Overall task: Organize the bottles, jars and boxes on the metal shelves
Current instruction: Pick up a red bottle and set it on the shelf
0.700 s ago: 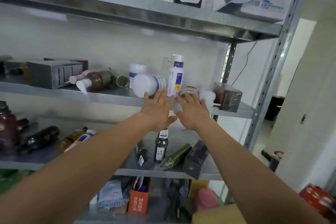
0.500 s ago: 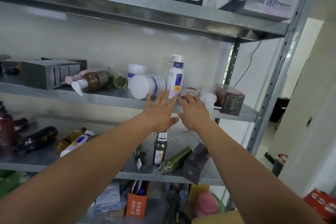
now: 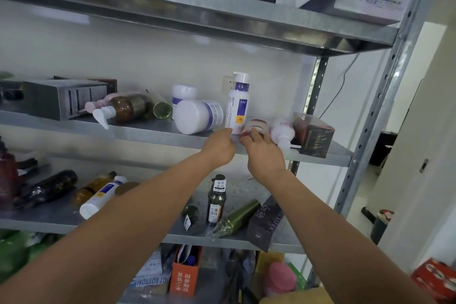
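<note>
Right hand (image 3: 265, 154) grips toppled jar (image 3: 257, 126); pump bottle (image 3: 238, 103) upright.

On the middle shelf (image 3: 148, 133), at the centre of the frame, a tall bottle (image 3: 238, 103) stands upright. Just left of it a jar (image 3: 195, 116) lies on its side, with a second jar (image 3: 183, 92) upright behind. Right of the tall bottle come a small jar (image 3: 257, 125), a pump bottle (image 3: 282, 132) lying down, then a box (image 3: 313, 134) at the shelf's right end. Towards the left edge, tipped bottles (image 3: 123, 108) lie beside a carton (image 3: 61, 98). The left hand (image 3: 219, 148) sits at the tall bottle's foot, and the right hand (image 3: 265, 153) curls over the small jar. Below, more bottles (image 3: 49, 189) lie across the lower shelf (image 3: 61, 224).
</note>
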